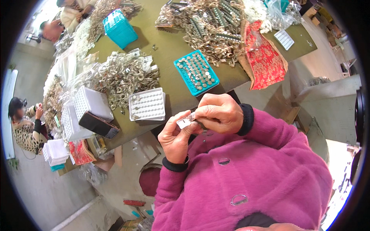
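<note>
In front of my chest, near the table's front edge, both hands meet. Pinched between the thumb and fingers of my left hand (175, 140) is a small white square plastic piece (184, 122). The fingers of my right hand (221, 113) are closed against the piece's right side; whatever they grip is hidden. Just beyond the hands lies a teal tray (195, 91) with rows of round metal watch-like pieces (196, 71). To the left of my hands is a white tray (160, 115) with rows of small pockets, mostly bare, and a few small pieces at its left side.
Metal strap-like parts (127, 77) heap up on the left, with another large heap (204, 27) at the back. Stacked teal trays (119, 30), white trays (92, 104) and a dark phone (99, 125) stand around. Red patterned cloth (266, 61) hangs at right. Other people (25, 123) sit at left.
</note>
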`<state>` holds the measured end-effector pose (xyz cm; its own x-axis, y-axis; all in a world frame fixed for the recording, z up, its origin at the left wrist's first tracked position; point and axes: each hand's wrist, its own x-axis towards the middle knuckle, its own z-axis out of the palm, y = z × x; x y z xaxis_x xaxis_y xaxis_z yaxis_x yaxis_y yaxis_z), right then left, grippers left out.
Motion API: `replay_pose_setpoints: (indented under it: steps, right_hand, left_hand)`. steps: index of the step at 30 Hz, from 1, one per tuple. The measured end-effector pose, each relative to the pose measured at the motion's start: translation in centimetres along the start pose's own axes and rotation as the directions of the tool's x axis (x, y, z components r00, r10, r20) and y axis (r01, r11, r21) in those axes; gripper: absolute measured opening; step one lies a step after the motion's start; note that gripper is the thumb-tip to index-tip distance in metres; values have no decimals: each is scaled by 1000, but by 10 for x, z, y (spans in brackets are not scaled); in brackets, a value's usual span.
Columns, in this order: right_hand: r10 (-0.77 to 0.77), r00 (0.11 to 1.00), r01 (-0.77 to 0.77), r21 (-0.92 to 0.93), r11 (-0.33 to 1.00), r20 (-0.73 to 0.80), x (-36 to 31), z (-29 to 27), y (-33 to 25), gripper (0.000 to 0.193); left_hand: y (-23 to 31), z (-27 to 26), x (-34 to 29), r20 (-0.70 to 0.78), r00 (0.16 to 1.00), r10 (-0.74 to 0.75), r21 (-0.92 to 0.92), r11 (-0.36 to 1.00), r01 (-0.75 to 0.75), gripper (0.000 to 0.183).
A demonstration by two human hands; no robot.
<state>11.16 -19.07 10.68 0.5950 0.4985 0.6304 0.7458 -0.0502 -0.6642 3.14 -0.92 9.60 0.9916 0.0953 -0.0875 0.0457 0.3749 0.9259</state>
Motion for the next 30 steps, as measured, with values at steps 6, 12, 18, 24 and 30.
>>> replay_pose_setpoints:
  steps: [6, 12, 18, 24, 30]
  right_hand:
    - [29, 994, -36, 57, 998, 106, 2, 7, -2, 18]
    - [87, 994, -83, 70, 994, -60, -4, 18, -5, 19]
    - [154, 988, -154, -10, 988, -1, -7, 19, -8, 21]
    - [162, 986, -161, 42, 986, -29, -9, 27, -4, 23]
    - [276, 961, -276, 92, 957, 12, -7, 27, -7, 12]
  left_hand:
    - [2, -3, -3, -70, 997, -25, -56, 998, 21, 33]
    - [6, -10, -6, -113, 981, -156, -290, 950, 118, 33]
    - [4, -7, -10, -137, 985, -105, -208, 975, 75, 32]
    - [-3, -6, -15, -107, 975, 194, 192, 966, -171, 33]
    - [-11, -9, -15, -86, 943, 320, 270, 919, -287, 31]
